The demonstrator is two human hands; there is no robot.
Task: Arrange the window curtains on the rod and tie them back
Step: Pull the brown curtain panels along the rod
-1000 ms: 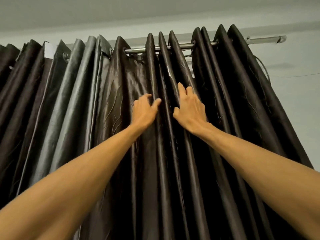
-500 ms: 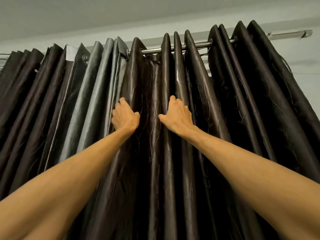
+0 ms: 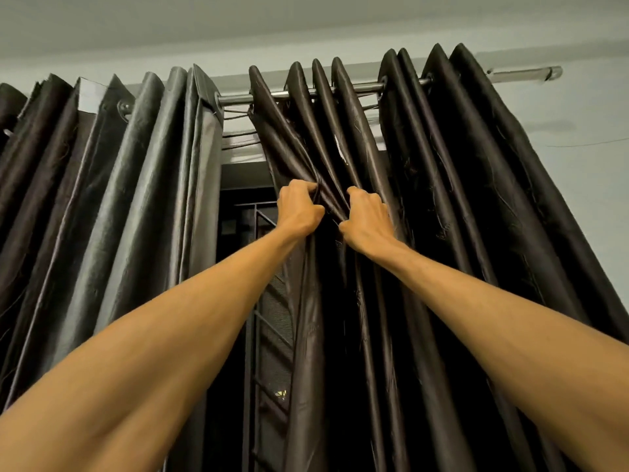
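Two dark brown eyelet curtains hang from a metal rod point(image 3: 360, 87) near the ceiling. The right curtain point(image 3: 459, 199) is bunched toward the rod's right end. My left hand point(image 3: 299, 207) grips that curtain's left edge, fingers curled into the folds. Close beside it, my right hand point(image 3: 366, 218) clutches the neighbouring pleats of the same panel. The left curtain point(image 3: 112, 199) hangs in wide pleats, untouched. Between the two panels a gap shows the dark window point(image 3: 238, 233).
A metal window grille point(image 3: 269, 301) with slanted bars stands behind the gap. The pale wall point(image 3: 585, 172) lies to the right of the curtains, with the rod's end cap point(image 3: 551, 73) sticking out. The ceiling is just above.
Both hands went from lying flat on the pleats to clutching the right curtain's folds. The panel has slid right along the rod, opening a gap onto the window.
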